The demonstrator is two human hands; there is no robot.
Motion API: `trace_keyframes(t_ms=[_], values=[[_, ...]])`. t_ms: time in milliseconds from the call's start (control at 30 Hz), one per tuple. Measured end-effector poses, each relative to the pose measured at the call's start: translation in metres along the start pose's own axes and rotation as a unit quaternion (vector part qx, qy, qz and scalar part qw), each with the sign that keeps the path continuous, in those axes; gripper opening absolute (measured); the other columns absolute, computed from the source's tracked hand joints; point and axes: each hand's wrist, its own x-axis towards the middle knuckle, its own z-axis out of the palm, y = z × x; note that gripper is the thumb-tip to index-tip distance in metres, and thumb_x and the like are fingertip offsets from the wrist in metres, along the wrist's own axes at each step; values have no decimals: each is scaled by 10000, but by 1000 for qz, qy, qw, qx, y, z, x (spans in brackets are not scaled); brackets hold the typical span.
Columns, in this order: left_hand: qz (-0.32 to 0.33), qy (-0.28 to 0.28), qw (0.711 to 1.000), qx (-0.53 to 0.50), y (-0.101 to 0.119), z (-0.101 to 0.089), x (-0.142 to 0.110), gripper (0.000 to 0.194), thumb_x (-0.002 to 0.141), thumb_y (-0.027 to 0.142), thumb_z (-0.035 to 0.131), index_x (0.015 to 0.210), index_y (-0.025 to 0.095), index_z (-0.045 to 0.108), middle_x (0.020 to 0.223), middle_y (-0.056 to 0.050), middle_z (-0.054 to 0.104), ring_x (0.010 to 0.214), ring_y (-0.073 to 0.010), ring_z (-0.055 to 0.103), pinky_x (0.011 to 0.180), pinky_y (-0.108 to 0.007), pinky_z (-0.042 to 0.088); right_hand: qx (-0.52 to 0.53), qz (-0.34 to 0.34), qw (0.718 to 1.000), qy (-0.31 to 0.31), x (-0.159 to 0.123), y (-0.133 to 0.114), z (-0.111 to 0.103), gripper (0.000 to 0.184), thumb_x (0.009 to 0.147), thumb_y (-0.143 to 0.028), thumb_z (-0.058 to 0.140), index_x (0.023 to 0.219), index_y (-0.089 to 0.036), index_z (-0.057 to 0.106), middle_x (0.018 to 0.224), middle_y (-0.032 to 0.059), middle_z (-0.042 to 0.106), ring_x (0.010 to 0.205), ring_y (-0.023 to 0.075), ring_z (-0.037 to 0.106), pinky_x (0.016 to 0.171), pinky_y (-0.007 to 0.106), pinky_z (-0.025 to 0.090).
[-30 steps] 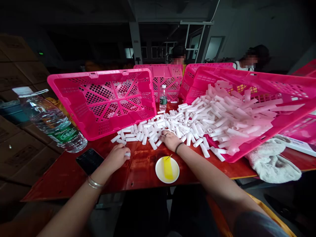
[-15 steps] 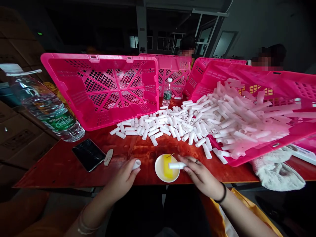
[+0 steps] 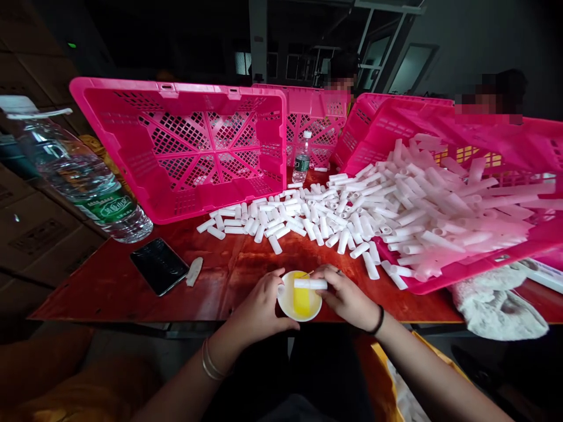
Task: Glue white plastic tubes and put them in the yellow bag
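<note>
Tubes (image 3: 324, 227) lie strewn between the bowl (image 3: 287, 300) and the left crate (image 3: 182, 153).

A large water bottle (image 3: 99, 190) stands near a dark phone (image 3: 159, 267) on the red table (image 3: 97, 287). A smaller bottle (image 3: 301, 159) stands farther back. At right lies a crumpled pale cloth (image 3: 501, 302).
</note>
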Motion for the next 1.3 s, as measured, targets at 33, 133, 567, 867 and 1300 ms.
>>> trace_keyframes(t_ms=[33, 133, 567, 867, 1300], values=[[6, 4, 1000, -4, -2, 3, 1, 829, 503, 342, 886, 1201, 200, 463, 1404, -176, 432, 1308, -365, 400, 1051, -548, 379, -4, 19, 1000, 2, 0, 0, 0, 223, 892, -199, 538, 1111, -197, 575, 1056, 108, 642, 987, 233, 634, 853, 408, 548], [15, 17, 1000, -20, -7, 6, 3, 779, 538, 328, 872, 1194, 218, 465, 1364, -158, 476, 1274, -348, 440, 1037, -531, 392, -37, 25, 999, -6, 0, -4, 1, 217, 916, -227, 518, 1108, -178, 606, 1019, 120, 658, 957, 237, 642, 840, 408, 549], [22, 18, 999, -26, -8, 6, 3, 756, 567, 334, 851, 1202, 233, 453, 1360, -140, 480, 1244, -331, 463, 1017, -507, 406, -8, -19, 999, 32, -20, -5, 6, 180, 913, -215, 517, 1031, -204, 652, 984, 86, 652, 911, 216, 644, 803, 372, 556], [40, 25, 998, -37, -9, 5, 2, 746, 571, 343, 847, 1202, 216, 471, 1346, -150, 495, 1248, -338, 460, 1027, -499, 407, 56, 30, 997, 43, -31, -6, 8, 219, 915, -229, 525, 1130, -209, 560, 957, 88, 653, 864, 201, 665, 737, 340, 580], [39, 17, 998, -48, -7, 0, 5, 784, 561, 303, 857, 1231, 233, 455, 1301, -123, 531, 1213, -322, 503, 1018, -477, 424, -28, -7, 996, 84, -40, -15, 17, 231, 914, -191, 523, 1118, -213, 628, 998, 95, 669, 933, 228, 653, 785, 368, 574]])
